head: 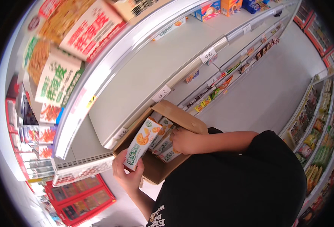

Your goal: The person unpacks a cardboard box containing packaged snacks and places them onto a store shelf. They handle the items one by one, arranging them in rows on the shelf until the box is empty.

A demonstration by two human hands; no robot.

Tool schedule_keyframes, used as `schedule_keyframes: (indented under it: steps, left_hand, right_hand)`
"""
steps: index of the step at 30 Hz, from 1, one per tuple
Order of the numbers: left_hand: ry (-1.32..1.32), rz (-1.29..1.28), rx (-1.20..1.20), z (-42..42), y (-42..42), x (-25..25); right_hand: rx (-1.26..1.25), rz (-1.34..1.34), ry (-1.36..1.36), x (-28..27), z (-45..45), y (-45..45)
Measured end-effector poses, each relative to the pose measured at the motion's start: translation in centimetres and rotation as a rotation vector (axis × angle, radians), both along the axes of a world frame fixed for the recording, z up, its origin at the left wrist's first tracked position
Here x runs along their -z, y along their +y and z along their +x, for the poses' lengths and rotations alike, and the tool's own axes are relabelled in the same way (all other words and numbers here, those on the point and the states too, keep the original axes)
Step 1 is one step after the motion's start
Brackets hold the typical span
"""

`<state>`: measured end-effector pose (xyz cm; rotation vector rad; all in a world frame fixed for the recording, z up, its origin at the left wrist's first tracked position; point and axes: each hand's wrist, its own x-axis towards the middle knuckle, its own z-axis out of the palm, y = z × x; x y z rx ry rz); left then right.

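An open cardboard box (155,173) rests against the edge of a store shelf, with several orange-and-white snack boxes (164,146) inside. My left hand (128,170) grips the lower end of one long snack box (143,139), tilted over the left part of the carton, its front printed with orange fruit pieces. My right hand (184,141) reaches into the carton from the right, at the upper ends of the other snack boxes. Its fingertips are partly hidden, and whether it holds one cannot be told. A carton flap (181,116) stands up beyond it.
A wide grey shelf board (144,73) with handwritten price tags lies ahead, a similar snack box (171,28) at its back. Large food packs (90,31) stand on the upper shelf at left. Lower shelves hold small packets (206,103). Another stocked rack (311,136) stands right across the aisle.
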<state>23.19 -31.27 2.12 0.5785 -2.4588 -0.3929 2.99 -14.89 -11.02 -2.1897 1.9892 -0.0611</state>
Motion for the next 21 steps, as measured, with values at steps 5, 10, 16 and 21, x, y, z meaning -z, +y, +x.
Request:
schedule_keyframes:
  steps: [5,10,16,21]
  left_hand:
    - [-0.085,-0.204,0.181,-3.0,-1.9,-3.0]
    - [-0.04,-0.144,0.286,-7.1,-3.5,-5.9]
    - [0.18,0.169,0.293,-11.6,-7.0,-6.9]
    - [0.07,0.237,0.217,-15.0,-8.3,-6.2]
  right_hand:
    - [-0.024,0.038,-0.239,-2.5,-0.4,1.0]
    - [0.041,-0.251,-0.625,-9.2,-3.2,5.4]
    - [0.322,-0.736,-1.216,-9.3,-13.1,10.9]
    - [0.713,-1.337,-1.344,-8.3,-22.8,9.2]
